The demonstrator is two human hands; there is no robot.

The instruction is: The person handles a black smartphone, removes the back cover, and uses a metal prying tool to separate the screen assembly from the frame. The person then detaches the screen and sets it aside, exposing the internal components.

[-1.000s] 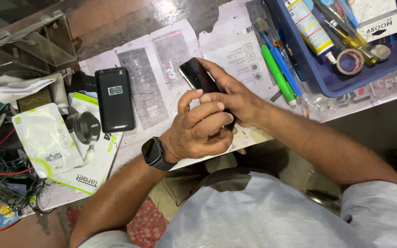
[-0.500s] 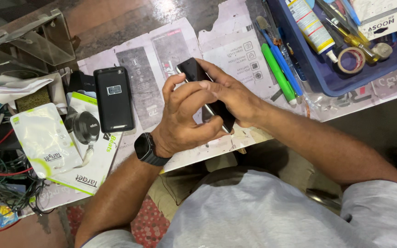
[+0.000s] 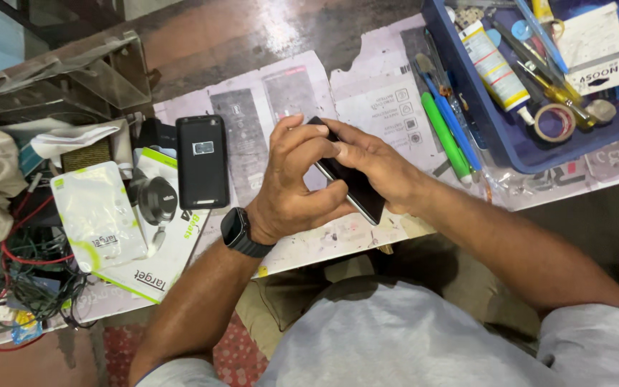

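Both of my hands hold a black smartphone (image 3: 360,192) tilted above the paper-covered worktop (image 3: 374,100). My left hand (image 3: 291,186), with a black watch on its wrist, wraps the phone from the left, its fingers curled over the upper edge. My right hand (image 3: 370,161) grips the phone from the right, thumb pressed against the left fingers near the top corner. A second black phone (image 3: 202,161) lies flat on the table to the left of my hands.
A blue tray (image 3: 510,143) at the right holds a glue tube, tape roll, screwdrivers and brushes. A green marker (image 3: 444,136) lies beside it. White accessory packets (image 3: 98,215), tangled cables (image 3: 23,287) and a clear plastic box (image 3: 66,79) crowd the left.
My left hand has shifted from covering the phone's lower part up to its top edge, and the phone has tilted, its lower end now showing below my hands.
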